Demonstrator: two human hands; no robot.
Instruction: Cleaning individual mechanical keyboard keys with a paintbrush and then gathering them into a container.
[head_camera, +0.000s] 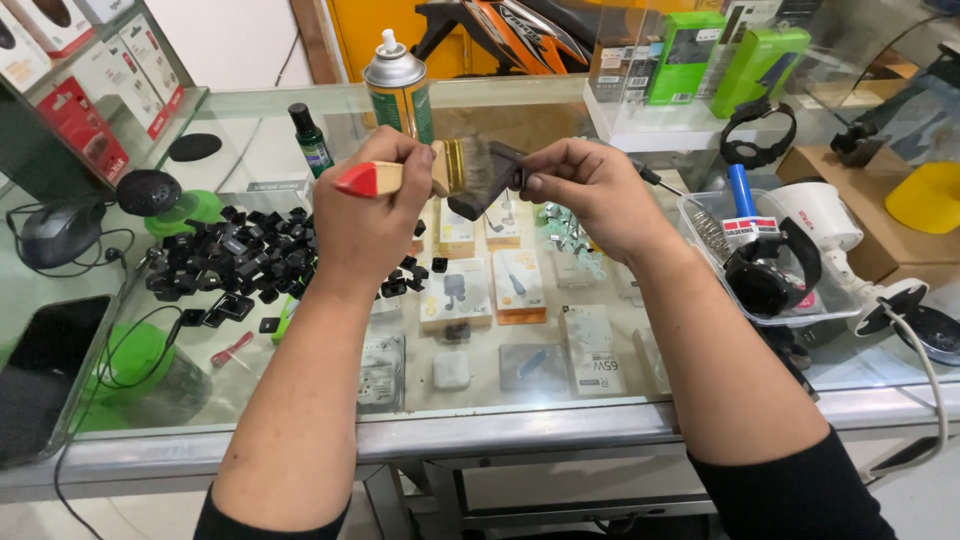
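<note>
My left hand (372, 205) grips a paintbrush (445, 170) with a wooden handle, red tip and brass ferrule, held level above the glass counter. Its bristles lie against a small dark flat part (492, 178) that my right hand (590, 190) pinches by its right end. Both hands hover over the middle of the counter, close together. Left of my left hand a heap of small black keycaps (235, 258) lies on the glass.
A spray can (398, 88) and a small dark bottle (311, 138) stand behind the hands. At right sit a clear tray (700, 215) with a black watch, a white camera (815, 215) and cardboard boxes. A mouse (55, 232) lies far left. Boxed goods show under the glass counter (500, 425).
</note>
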